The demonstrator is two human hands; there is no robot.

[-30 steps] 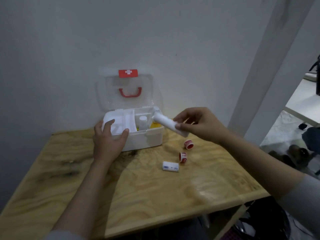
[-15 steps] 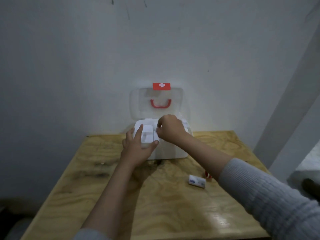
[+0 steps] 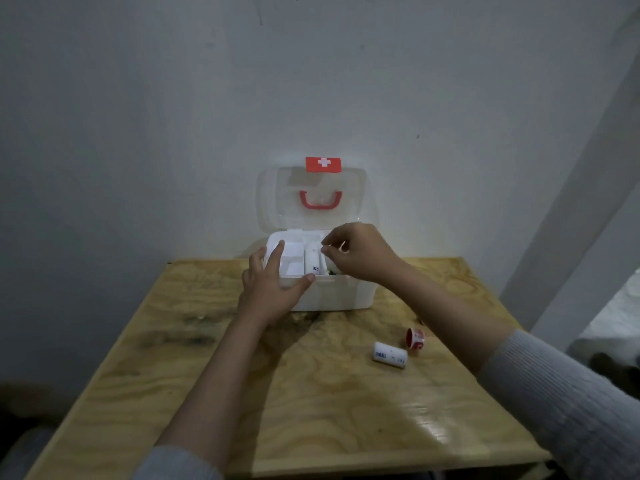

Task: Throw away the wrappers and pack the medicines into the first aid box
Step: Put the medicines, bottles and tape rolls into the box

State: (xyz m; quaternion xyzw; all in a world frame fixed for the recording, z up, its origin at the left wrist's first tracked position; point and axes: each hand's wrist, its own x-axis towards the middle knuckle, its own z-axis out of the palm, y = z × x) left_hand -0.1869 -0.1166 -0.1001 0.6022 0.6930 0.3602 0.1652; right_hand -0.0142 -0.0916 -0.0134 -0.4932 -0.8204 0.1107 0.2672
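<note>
The white first aid box [image 3: 341, 295] stands open at the back of the wooden table [image 3: 311, 403], its clear lid [image 3: 277, 202] with a red handle leaning upright against the wall. My left hand [image 3: 270, 289] grips the box's front left rim, thumb on the front edge. A white roll [image 3: 312, 259] lies in a middle compartment. My right hand [image 3: 360, 254] hovers over the box with its fingertips at the far end of that roll; whether they still pinch it is unclear. On the table to the right lie a small white labelled roll [image 3: 389, 355] and a red-and-white tape roll [image 3: 415, 337].
The table is pushed against a grey wall. A pale pillar [image 3: 571, 202] rises to the right, with floor beyond it. My right forearm crosses above the table between the box and the two loose rolls.
My right hand carried the long white roll from the table's right side over the box, and the roll now lies in a compartment. The view shifted left. My left hand kept its hold on the rim.
</note>
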